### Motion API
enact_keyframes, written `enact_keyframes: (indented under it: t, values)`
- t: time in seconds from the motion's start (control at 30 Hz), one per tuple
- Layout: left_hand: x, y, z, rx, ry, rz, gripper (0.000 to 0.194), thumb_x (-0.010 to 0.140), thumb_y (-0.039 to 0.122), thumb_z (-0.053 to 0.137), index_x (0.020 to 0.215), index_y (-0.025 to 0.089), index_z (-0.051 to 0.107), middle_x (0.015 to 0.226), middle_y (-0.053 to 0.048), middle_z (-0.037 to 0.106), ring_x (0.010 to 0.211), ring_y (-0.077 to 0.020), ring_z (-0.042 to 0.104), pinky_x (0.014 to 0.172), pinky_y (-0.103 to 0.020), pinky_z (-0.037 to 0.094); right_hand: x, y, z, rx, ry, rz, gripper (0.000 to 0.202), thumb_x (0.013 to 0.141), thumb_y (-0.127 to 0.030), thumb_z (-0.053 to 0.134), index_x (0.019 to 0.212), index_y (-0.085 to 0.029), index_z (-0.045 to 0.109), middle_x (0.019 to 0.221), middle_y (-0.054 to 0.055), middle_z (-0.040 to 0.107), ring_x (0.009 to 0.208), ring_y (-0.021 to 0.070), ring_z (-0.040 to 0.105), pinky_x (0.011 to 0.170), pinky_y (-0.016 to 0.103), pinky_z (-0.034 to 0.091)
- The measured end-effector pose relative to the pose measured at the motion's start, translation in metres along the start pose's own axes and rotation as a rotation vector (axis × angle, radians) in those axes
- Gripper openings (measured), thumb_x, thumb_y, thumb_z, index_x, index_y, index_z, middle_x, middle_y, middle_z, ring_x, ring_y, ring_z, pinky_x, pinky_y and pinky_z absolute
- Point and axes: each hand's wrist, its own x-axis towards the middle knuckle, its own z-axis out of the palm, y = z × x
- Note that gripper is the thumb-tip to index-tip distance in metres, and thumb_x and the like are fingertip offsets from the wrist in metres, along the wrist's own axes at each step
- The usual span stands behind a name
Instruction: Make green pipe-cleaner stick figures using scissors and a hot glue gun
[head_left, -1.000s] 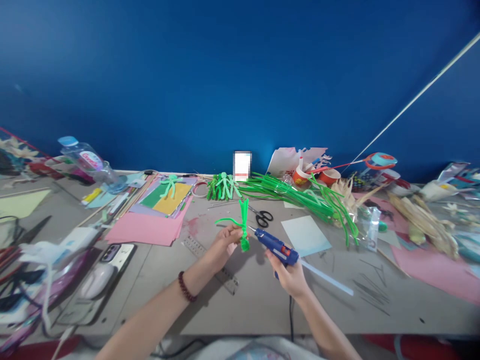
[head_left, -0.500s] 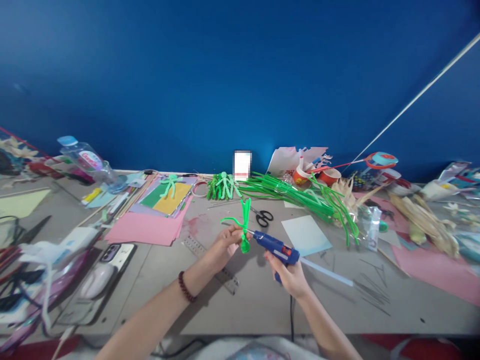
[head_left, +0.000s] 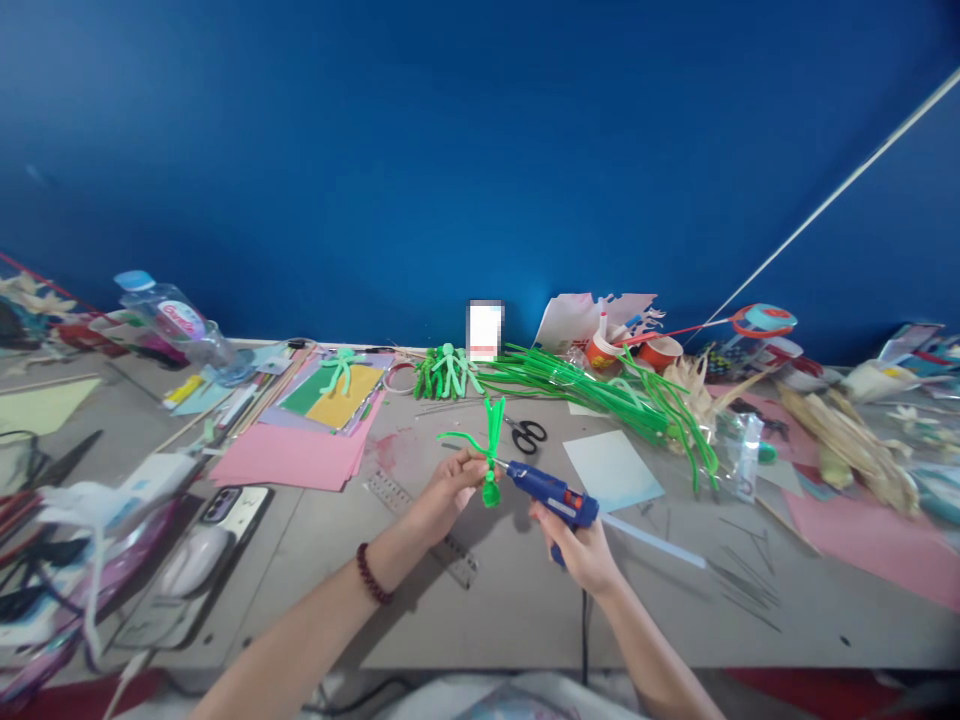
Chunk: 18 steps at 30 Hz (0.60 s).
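Your left hand [head_left: 450, 482] pinches a fuzzy green pipe-cleaner figure [head_left: 489, 452] above the grey bench [head_left: 495, 590], its thin limbs splayed. Your right hand [head_left: 581, 550] grips a blue plastic glue gun [head_left: 551, 491], its nozzle touching the figure's looped lower end.

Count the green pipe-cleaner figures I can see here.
3: one held in the left hand, the held figure; one on the yellow paper; one atop the bundle by the wall, which may hide more.
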Motion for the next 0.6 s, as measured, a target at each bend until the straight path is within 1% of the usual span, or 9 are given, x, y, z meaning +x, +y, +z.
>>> enact_keyframes:
  t: [0.2, 0.3, 0.4, 0.47, 0.6]
  values:
    - [-0.001, 0.002, 0.0, 0.084, 0.005, 0.049, 0.018, 0.069, 0.027, 0.073, 0.079, 0.015, 0.062, 0.074, -0.004, 0.068, 0.07, -0.0145, 0.059, 0.069, -0.025, 0.041, 0.001, -0.001, 0.0, 0.016, -0.016, 0.0, 0.045, 0.072, -0.061, 0.059, 0.074, -0.017, 0.055, 0.042, -0.006, 0.041, 0.033, 0.009, 0.041, 0.034, 0.022, 0.036]
    - [0.0, 0.003, 0.0, 0.096, 0.023, 0.055, 0.019, 0.068, 0.026, 0.074, 0.079, 0.016, 0.062, 0.072, -0.004, 0.069, 0.072, -0.0156, 0.061, 0.07, -0.026, 0.041, 0.001, 0.0, 0.0, -0.011, -0.001, -0.008, 0.042, 0.073, -0.059, 0.059, 0.07, -0.018, 0.054, 0.041, -0.005, 0.041, 0.033, 0.0098, 0.041, 0.035, 0.023, 0.037]
    - [0.0, 0.003, 0.001, 0.089, 0.03, 0.047, 0.02, 0.067, 0.026, 0.074, 0.079, 0.016, 0.063, 0.073, -0.004, 0.069, 0.071, -0.0146, 0.06, 0.07, -0.025, 0.041, 0.001, 0.0, 0.0, -0.066, 0.025, -0.039, 0.039, 0.075, -0.055, 0.058, 0.064, -0.019, 0.052, 0.042, -0.004, 0.043, 0.035, 0.0113, 0.043, 0.036, 0.024, 0.036]
    - [0.0, 0.003, 0.002, 0.081, 0.028, 0.043, 0.019, 0.068, 0.026, 0.074, 0.079, 0.016, 0.063, 0.074, -0.004, 0.069, 0.07, -0.0138, 0.06, 0.07, -0.025, 0.04, 0.001, -0.003, 0.001, -0.122, 0.048, -0.114, 0.035, 0.076, -0.052, 0.057, 0.063, -0.02, 0.051, 0.045, -0.002, 0.045, 0.039, 0.0125, 0.044, 0.039, 0.025, 0.037]
    - [-0.001, 0.003, 0.004, 0.067, 0.054, 0.032, 0.018, 0.067, 0.026, 0.074, 0.076, 0.015, 0.064, 0.071, -0.003, 0.067, 0.066, -0.0125, 0.057, 0.066, -0.025, 0.039, -0.001, -0.016, 0.003, -0.294, 0.057, -0.389, 0.026, 0.08, -0.038, 0.057, 0.063, -0.02, 0.049, 0.058, 0.0, 0.048, 0.052, 0.0132, 0.047, 0.051, 0.025, 0.04]
